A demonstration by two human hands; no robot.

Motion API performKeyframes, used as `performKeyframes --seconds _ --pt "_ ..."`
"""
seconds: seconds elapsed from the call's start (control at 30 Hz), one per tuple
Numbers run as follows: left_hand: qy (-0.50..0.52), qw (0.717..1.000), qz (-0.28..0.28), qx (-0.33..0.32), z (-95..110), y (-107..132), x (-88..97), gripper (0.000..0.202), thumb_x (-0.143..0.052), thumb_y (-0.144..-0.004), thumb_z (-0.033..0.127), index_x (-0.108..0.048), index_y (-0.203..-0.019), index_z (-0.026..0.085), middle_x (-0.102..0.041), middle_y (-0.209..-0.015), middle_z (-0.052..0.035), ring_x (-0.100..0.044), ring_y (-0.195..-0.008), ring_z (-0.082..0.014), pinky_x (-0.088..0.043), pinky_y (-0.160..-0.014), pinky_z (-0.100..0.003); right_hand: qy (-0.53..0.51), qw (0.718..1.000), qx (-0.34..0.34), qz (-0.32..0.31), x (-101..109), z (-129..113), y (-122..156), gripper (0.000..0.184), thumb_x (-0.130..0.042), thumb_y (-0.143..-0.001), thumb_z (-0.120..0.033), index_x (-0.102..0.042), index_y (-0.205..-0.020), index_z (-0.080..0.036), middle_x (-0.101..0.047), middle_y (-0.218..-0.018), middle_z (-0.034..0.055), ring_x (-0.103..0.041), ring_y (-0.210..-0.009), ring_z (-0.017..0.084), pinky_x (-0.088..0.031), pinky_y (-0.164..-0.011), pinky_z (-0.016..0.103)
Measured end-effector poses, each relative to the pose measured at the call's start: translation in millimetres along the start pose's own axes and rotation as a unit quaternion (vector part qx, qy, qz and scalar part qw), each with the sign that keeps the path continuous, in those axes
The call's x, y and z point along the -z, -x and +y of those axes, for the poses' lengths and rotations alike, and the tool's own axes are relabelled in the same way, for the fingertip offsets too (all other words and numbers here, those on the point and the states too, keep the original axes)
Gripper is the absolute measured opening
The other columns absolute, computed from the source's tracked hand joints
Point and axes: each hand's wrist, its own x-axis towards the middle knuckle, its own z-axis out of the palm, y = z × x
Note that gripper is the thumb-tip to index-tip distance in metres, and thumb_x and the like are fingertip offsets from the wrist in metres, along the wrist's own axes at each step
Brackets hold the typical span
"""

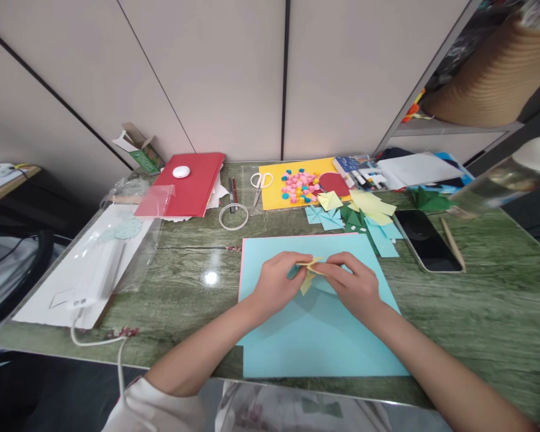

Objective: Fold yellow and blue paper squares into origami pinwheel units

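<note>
My left hand (276, 281) and my right hand (353, 282) meet over a light blue sheet of paper (315, 342). Between them is a small folded piece of yellow paper (306, 283), pinched at its upper edges by the thumb and fingers of both hands. One pointed end of it hangs down below the fingertips. Some folds are hidden by my fingers. Just beyond the blue sheet lie more yellow paper pieces (372, 207), folded blue pieces (324, 217) and dark green folded pieces (352, 219).
Behind are scissors (257, 189), a tape roll (234, 216), a yellow sheet (272, 195) bearing colourful small balls (298, 185), and a red folder (191, 180). A phone (427, 240) and a bottle (490, 183) stand right; a white power strip (96, 273) lies left.
</note>
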Motion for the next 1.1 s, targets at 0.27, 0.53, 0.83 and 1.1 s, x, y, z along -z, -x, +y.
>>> performKeyframes --seconds 0.27,0.53,0.83,1.1 --pt "-0.015 0.999 -0.001 -0.049 -3.5 2.1 -0.4 0.025 -0.051 -0.076 0.009 -0.062 -0.095 0.021 -0.069 -0.097 -0.001 -0.063 -0.088 -0.014 -0.052 -0.079 -0.03 -0.004 0.998 0.06 0.034 -0.7 1.3 -1.6 0.017 -0.06 -0.075 -0.008 -0.059 -0.086 -0.021 -0.063 -0.074 0.001 -0.059 -0.066 0.011 -0.048 -0.061 0.023" --pt "0.013 0.997 0.062 -0.036 -3.5 2.0 -3.7 0.022 -0.053 -0.076 0.006 -0.063 -0.089 0.02 -0.07 -0.09 -0.0017 -0.064 -0.086 -0.014 -0.052 -0.078 -0.03 -0.051 0.998 0.021 0.018 -0.1 -2.4 -3.4 0.023 -0.058 -0.075 -0.005 -0.059 -0.091 -0.022 -0.068 -0.081 0.0017 -0.063 -0.076 0.013 -0.052 -0.069 0.026" --pt "0.068 0.953 0.143 -0.257 -3.7 5.8 -3.5 0.021 -0.064 -0.072 0.009 -0.06 -0.091 0.019 -0.058 -0.109 -0.0078 -0.059 -0.099 -0.0172 -0.054 -0.078 -0.032 -0.045 0.991 0.08 0.096 19.6 -8.9 1.9 0.043 -0.061 -0.072 -0.004 -0.061 -0.111 -0.023 -0.067 -0.1 0.0057 -0.065 -0.087 0.016 -0.055 -0.079 0.027" --pt "0.044 0.931 0.138 -0.336 1.8 2.9 2.5 0.016 -0.062 -0.075 0.012 -0.06 -0.091 0.014 -0.05 -0.106 -0.0075 -0.054 -0.108 -0.0247 -0.054 -0.085 -0.039 -0.101 0.992 0.079 0.007 29.4 0.1 11.7 0.031 -0.05 -0.085 -0.017 -0.058 -0.113 -0.027 -0.068 -0.104 0.0022 -0.064 -0.095 0.018 -0.057 -0.079 0.032"
